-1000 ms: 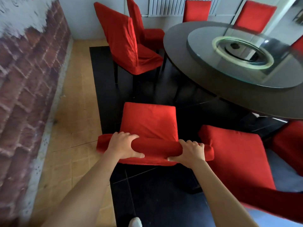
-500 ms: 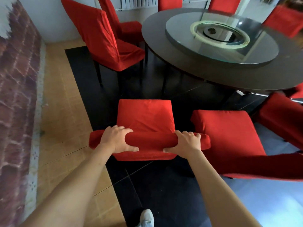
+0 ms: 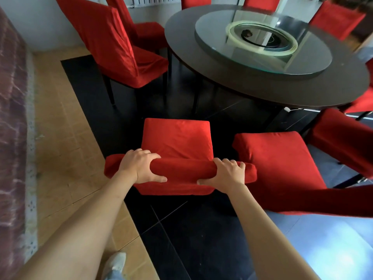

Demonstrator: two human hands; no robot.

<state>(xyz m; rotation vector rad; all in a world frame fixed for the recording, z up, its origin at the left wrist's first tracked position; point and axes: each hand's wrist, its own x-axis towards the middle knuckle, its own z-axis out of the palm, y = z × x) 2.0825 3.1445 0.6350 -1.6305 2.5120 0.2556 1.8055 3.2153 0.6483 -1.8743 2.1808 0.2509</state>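
I am wrapping the fingers (image 3: pixel 142 153) of my left hand (image 3: pixel 141 168) and right hand (image 3: pixel 226 176) round the backrest top of the red chair (image 3: pixel 177 138). It is standing on the dark floor (image 3: pixel 191 229), near the round desk (image 3: pixel 201 63), beside a second red chair (image 3: pixel 272 158).

You have shifted with the red fabric-covered chair (image 3: pixel 175 142). The round dark worktop (image 3: pixel 181 37) with its glass turntable (image 3: pixel 212 41) was off beyond your right hand (image 3: pixel 226 176) and now lies ahead of both hands. The brick-patterned wall (image 3: pixel 12 98) has drawn further out beyond your left hand (image 3: pixel 139 168). Your pale shoe (image 3: pixel 116 261) has come further into view below your left forearm.
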